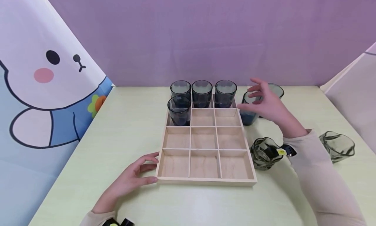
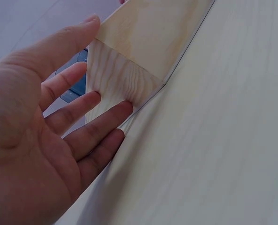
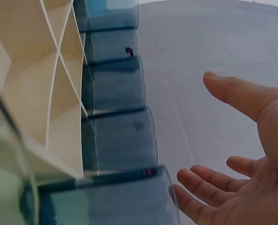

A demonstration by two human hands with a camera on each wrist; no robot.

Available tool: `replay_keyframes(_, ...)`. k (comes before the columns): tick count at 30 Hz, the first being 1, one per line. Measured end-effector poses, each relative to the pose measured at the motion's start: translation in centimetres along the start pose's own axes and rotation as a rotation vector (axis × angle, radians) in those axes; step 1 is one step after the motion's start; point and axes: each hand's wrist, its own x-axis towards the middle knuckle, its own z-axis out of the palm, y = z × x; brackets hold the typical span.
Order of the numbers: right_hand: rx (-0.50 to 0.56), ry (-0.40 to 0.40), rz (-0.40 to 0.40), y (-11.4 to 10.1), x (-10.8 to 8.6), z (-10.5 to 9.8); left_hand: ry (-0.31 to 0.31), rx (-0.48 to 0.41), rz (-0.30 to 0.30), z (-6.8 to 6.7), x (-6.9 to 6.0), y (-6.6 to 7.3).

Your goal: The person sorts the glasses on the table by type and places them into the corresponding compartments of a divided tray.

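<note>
1. Pale wooden twelve-compartment tray [image 1: 205, 182]: centre of the desk [image 1: 191, 206], clock centre for everything below.
2. Left hand [image 1: 136, 175]: 8 o'clock, at the tray's near corner. Fingers spread and nearly straight, tips on the side wall, clamped on nothing.
3. Right hand [image 1: 266, 104]: 2 o'clock, palm toward the tray. Thumb and fingers apart, gripping nothing; partly covers the near loose tumbler. Can't tell if a fingertip touches its rim.
4. Smoky blue-grey glass tumblers in the tray, upright: back row at 11 [image 1: 180, 88], 12 [image 1: 202, 95] and 1 [image 1: 225, 95]; second row at about 10:30 [image 1: 180, 113].
5. Loose ones, same glass, on the desk at 2 o'clock: near loose tumbler [image 1: 248, 117] just beside the tray, far loose tumbler [image 1: 277, 89] behind it.
6. Greenish clear wavy-sided glasses, 3 o'clock: inner one [image 1: 261, 157] beside the tray, outer one [image 1: 337, 144] well apart, partly behind the beige sleeve [image 1: 323, 180].
</note>
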Motion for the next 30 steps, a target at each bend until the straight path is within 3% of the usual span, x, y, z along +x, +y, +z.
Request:
replay_keyframes(14,0.056,0.216,0.030,3.0,-1.3,-2.2,0.006,-0.001,-0.009,0.2,-0.2,0.3)
replay_keyframes(19,0.037,0.188,0.050,3.7,-1.6,-2.5,0.011,0.005,-0.014,0.2,-0.2,0.3)
replay_keyframes(30,-0.046,0.011,0.113,3.9,-1.2,-3.0,0.005,0.006,-0.018,0.2,-0.3,0.4)
